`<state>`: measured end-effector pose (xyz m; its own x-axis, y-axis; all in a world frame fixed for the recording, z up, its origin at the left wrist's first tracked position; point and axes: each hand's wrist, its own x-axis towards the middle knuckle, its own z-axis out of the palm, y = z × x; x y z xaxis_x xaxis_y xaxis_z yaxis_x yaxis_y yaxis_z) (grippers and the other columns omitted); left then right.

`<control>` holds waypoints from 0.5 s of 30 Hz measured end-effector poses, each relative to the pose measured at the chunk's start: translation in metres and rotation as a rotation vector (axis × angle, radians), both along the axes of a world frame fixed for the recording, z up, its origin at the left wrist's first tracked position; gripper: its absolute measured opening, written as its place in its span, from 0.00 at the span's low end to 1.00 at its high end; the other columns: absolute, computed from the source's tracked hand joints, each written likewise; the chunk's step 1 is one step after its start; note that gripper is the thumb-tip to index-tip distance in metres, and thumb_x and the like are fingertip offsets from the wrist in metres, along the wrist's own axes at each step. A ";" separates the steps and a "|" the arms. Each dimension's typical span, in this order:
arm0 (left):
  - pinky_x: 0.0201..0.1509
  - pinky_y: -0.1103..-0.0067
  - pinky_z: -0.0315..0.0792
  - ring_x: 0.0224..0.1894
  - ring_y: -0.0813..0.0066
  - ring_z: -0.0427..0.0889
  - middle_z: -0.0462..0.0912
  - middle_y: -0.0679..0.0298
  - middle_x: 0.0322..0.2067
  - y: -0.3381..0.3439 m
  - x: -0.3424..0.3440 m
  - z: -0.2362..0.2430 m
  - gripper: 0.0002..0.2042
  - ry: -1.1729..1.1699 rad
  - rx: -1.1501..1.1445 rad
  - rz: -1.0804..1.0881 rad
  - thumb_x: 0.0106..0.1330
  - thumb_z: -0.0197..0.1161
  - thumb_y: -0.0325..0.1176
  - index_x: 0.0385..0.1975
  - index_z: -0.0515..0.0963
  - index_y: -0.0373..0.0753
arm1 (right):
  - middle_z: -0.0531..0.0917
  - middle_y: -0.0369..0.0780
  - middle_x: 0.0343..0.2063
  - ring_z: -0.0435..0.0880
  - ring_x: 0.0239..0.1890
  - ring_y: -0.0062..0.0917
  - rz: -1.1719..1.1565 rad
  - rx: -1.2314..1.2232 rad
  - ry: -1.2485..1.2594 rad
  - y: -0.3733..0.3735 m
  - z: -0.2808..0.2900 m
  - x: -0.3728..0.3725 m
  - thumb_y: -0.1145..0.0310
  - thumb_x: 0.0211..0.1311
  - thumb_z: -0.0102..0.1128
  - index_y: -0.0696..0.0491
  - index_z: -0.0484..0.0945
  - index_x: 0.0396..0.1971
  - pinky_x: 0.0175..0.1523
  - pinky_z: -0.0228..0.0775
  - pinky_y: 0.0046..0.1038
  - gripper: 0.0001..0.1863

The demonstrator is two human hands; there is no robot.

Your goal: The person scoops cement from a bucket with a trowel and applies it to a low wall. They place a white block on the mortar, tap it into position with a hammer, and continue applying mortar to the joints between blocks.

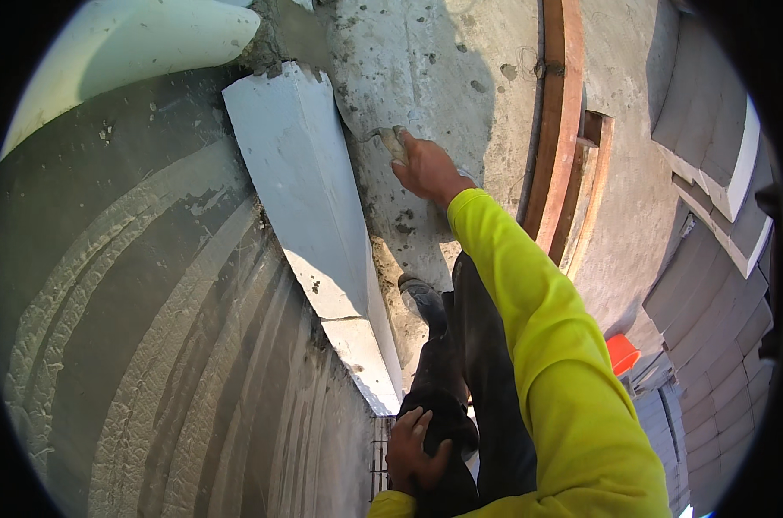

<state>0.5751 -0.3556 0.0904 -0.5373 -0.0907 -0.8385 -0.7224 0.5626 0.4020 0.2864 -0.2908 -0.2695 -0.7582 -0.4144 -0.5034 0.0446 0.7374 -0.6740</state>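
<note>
In my right hand is a trowel's handle, held out at arm's length over the grey, spattered concrete floor; its thin neck bends toward a long white block, and I cannot clearly make out the blade. The block runs beside a grey wall streaked with mortar, and wet grey mortar lies at its far end. My left hand rests on my dark trouser leg near the lower edge, fingers apart and holding nothing.
Reddish timber boards lie along the floor to my right. Stacked pale blocks stand at the right edge, with an orange container among them lower down. A white curved object fills the upper left. My boot stands beside the long block.
</note>
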 end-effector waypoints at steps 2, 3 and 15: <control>0.64 0.62 0.69 0.59 0.50 0.75 0.76 0.49 0.55 -0.002 0.005 0.001 0.29 -0.011 -0.004 -0.026 0.54 0.72 0.41 0.55 0.77 0.35 | 0.83 0.58 0.38 0.82 0.44 0.53 0.022 -0.020 0.008 0.006 0.000 0.017 0.63 0.60 0.61 0.64 0.64 0.64 0.51 0.74 0.45 0.35; 0.65 0.62 0.69 0.60 0.50 0.74 0.76 0.49 0.56 -0.004 0.008 0.002 0.29 -0.005 -0.004 -0.032 0.54 0.72 0.41 0.55 0.77 0.35 | 0.83 0.58 0.38 0.82 0.44 0.52 0.034 -0.023 0.001 0.010 0.001 0.026 0.63 0.60 0.61 0.63 0.64 0.64 0.51 0.74 0.46 0.35; 0.68 0.62 0.66 0.62 0.50 0.73 0.75 0.50 0.57 -0.005 0.069 0.017 0.29 -0.038 0.041 -0.027 0.51 0.72 0.35 0.56 0.77 0.33 | 0.82 0.60 0.39 0.81 0.45 0.54 0.053 -0.048 -0.086 0.035 0.006 0.146 0.66 0.57 0.64 0.68 0.63 0.64 0.52 0.73 0.46 0.37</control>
<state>0.6444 -0.3602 0.1073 -0.5064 -0.0416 -0.8613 -0.7225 0.5657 0.3974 0.4321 -0.2557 -0.2635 -0.6897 -0.4779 -0.5440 0.0656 0.7070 -0.7042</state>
